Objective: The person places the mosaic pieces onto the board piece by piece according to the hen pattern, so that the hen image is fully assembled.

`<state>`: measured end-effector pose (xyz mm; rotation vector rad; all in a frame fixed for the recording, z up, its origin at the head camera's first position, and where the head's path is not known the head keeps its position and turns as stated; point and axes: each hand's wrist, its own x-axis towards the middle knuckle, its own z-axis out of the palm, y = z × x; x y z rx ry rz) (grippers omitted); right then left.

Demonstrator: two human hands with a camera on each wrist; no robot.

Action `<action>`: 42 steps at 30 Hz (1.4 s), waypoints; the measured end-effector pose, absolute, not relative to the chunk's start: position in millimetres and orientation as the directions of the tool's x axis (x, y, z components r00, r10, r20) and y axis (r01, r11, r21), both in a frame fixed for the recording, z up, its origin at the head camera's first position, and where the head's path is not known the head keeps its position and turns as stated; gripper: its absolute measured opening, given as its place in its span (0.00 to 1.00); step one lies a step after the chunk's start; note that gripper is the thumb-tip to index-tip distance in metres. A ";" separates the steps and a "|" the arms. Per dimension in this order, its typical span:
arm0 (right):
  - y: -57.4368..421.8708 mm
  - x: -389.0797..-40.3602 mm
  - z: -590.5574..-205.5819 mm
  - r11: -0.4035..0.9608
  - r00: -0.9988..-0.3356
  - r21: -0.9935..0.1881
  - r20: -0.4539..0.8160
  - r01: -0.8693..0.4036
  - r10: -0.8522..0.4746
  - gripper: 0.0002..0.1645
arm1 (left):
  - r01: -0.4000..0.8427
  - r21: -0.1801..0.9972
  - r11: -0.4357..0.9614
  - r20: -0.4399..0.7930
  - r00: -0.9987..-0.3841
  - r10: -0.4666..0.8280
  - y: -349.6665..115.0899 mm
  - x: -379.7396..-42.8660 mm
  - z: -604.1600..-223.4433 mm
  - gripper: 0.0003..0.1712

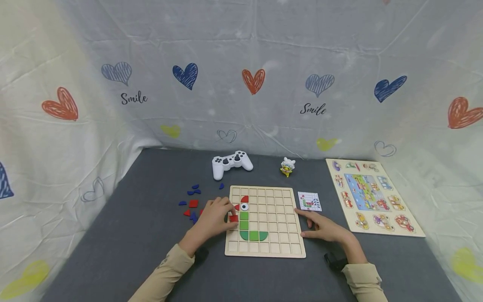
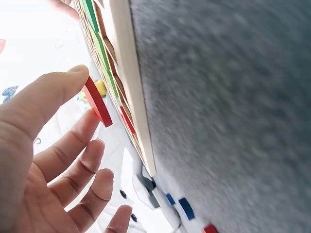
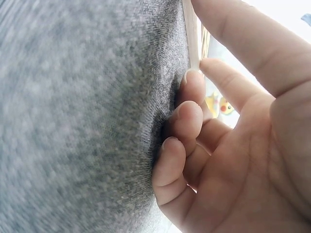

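My left hand (image 1: 216,216) pinches a red square tile (image 1: 234,218) between thumb and index finger, over the left part of the wooden grid board (image 1: 279,247). The left wrist view shows this red tile (image 2: 98,104) tilted, its edge facing the camera, apart from the board. On the board lie an eye tile (image 1: 244,206), red pieces around it, green squares (image 1: 244,225) below, and green rounded pieces (image 1: 263,235) at the bottom. My right hand (image 1: 322,226) touches the board's right edge with thumb and index finger; its other fingers (image 3: 182,121) rest loosely bent on the cloth.
Loose blue pieces (image 1: 194,192) and red ones (image 1: 193,203) lie left of the board. Behind it are a white game controller (image 1: 231,163) and a small figurine (image 1: 287,166). A pattern card (image 1: 310,201) and a picture puzzle board (image 1: 405,224) lie to the right.
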<state>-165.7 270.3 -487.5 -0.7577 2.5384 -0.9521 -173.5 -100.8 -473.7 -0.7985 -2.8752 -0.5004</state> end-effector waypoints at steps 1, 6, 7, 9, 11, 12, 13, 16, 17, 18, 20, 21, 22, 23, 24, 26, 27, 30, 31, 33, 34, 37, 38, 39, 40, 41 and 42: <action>270.3 -165.7 -487.5 0.636 -0.806 -0.680 -0.112 -0.364 -0.581 0.44 | 0.523 0.286 0.803 0.195 -0.852 0.486 -99.0 -173.8 -473.5 0.15; 270.3 -165.8 -487.1 0.632 -0.804 -0.682 -0.109 -0.368 -0.585 0.44 | 0.551 0.280 0.786 0.191 -0.834 0.517 -89.2 -176.3 -474.0 0.14; 270.3 -165.8 -487.0 0.632 -0.803 -0.681 -0.108 -0.369 -0.586 0.44 | 0.558 0.276 0.782 0.191 -0.830 0.525 -87.3 -176.8 -474.6 0.14; 270.2 -165.8 -486.8 0.634 -0.804 -0.680 -0.108 -0.369 -0.584 0.44 | 0.573 0.264 0.775 0.193 -0.819 0.540 -83.5 -177.5 -475.7 0.13; 270.1 -165.8 -486.6 0.636 -0.805 -0.678 -0.110 -0.367 -0.582 0.44 | 0.584 0.256 0.770 0.190 -0.812 0.552 -79.8 -177.6 -477.0 0.14; 270.0 -165.8 -486.6 0.638 -0.806 -0.678 -0.112 -0.365 -0.581 0.44 | 0.589 0.254 0.767 0.187 -0.808 0.558 -78.0 -177.4 -477.1 0.14; 270.0 -165.7 -486.6 0.639 -0.807 -0.678 -0.114 -0.363 -0.580 0.44 | 0.591 0.255 0.765 0.182 -0.806 0.563 -76.1 -176.9 -477.1 0.14; 270.0 -165.6 -486.7 0.640 -0.808 -0.679 -0.116 -0.359 -0.577 0.44 | 0.596 0.262 0.759 0.164 -0.802 0.574 -70.6 -175.8 -476.1 0.15; 270.0 -165.5 -486.6 0.640 -0.809 -0.680 -0.116 -0.358 -0.576 0.45 | 0.596 0.263 0.759 0.158 -0.802 0.576 -68.8 -175.7 -475.6 0.15; 270.0 -165.6 -486.7 0.640 -0.809 -0.679 -0.115 -0.359 -0.576 0.44 | 0.595 0.264 0.759 0.151 -0.803 0.577 -67.1 -175.7 -475.0 0.15; 270.0 -165.6 -486.9 0.640 -0.810 -0.678 -0.113 -0.361 -0.576 0.44 | 0.595 0.264 0.759 0.142 -0.803 0.579 -63.5 -176.2 -474.7 0.15; 270.0 -165.6 -487.0 0.641 -0.810 -0.677 -0.112 -0.362 -0.576 0.44 | 0.593 0.262 0.761 0.136 -0.804 0.580 -61.7 -176.6 -474.9 0.15; 270.1 -165.7 -487.1 0.641 -0.810 -0.677 -0.112 -0.362 -0.575 0.44 | 0.594 0.263 0.760 0.134 -0.803 0.581 -59.8 -177.1 -475.2 0.15; 270.1 -165.7 -487.1 0.641 -0.810 -0.677 -0.111 -0.362 -0.576 0.44 | 0.593 0.262 0.761 0.128 -0.803 0.582 -58.1 -177.5 -475.8 0.15; 270.1 -165.8 -487.2 0.640 -0.810 -0.677 -0.111 -0.362 -0.576 0.44 | 0.593 0.262 0.761 0.123 -0.803 0.583 -56.5 -178.1 -476.6 0.15; 270.2 -165.9 -487.2 0.639 -0.810 -0.679 -0.112 -0.361 -0.576 0.44 | 0.591 0.263 0.763 0.112 -0.804 0.584 -53.3 -179.0 -478.1 0.15; 270.1 -165.9 -487.1 0.638 -0.810 -0.680 -0.112 -0.360 -0.576 0.44 | 0.589 0.265 0.764 0.103 -0.805 0.584 -52.0 -179.3 -478.7 0.15; 269.9 -165.9 -486.9 0.639 -0.810 -0.682 -0.116 -0.356 -0.575 0.44 | 0.584 0.264 0.768 0.085 -0.807 0.585 -48.8 -180.1 -479.0 0.15; 269.8 -165.9 -486.8 0.640 -0.810 -0.682 -0.116 -0.356 -0.574 0.44 | 0.582 0.264 0.769 0.081 -0.808 0.584 -47.9 -180.0 -478.5 0.15; 269.7 -165.8 -486.6 0.640 -0.811 -0.681 -0.116 -0.355 -0.574 0.44 | 0.580 0.260 0.772 0.075 -0.809 0.583 -46.6 -180.0 -477.3 0.15; 269.7 -165.8 -486.5 0.639 -0.811 -0.682 -0.115 -0.356 -0.574 0.44 | 0.580 0.257 0.773 0.075 -0.809 0.583 -46.1 -180.0 -476.8 0.14; 269.8 -165.8 -486.5 0.637 -0.809 -0.681 -0.111 -0.361 -0.577 0.44 | 0.579 0.252 0.775 0.072 -0.810 0.582 -44.9 -179.5 -475.5 0.14; 269.9 -165.8 -486.4 0.637 -0.809 -0.681 -0.112 -0.360 -0.577 0.44 | 0.579 0.254 0.775 0.071 -0.810 0.582 -44.6 -179.4 -475.2 0.14; 270.0 -165.7 -486.5 0.638 -0.809 -0.680 -0.113 -0.360 -0.577 0.44 | 0.580 0.255 0.774 0.072 -0.810 0.583 -44.2 -179.4 -475.3 0.14; 270.0 -165.7 -486.5 0.640 -0.809 -0.680 -0.114 -0.359 -0.576 0.44 | 0.581 0.255 0.773 0.073 -0.809 0.583 -44.0 -179.4 -475.4 0.14; 270.0 -165.7 -486.5 0.642 -0.810 -0.678 -0.117 -0.358 -0.575 0.44 | 0.582 0.255 0.772 0.075 -0.808 0.584 -43.7 -179.4 -475.6 0.14; 270.1 -165.7 -486.5 0.644 -0.810 -0.677 -0.119 -0.357 -0.574 0.44 | 0.584 0.257 0.770 0.076 -0.807 0.586 -43.4 -179.4 -475.9 0.14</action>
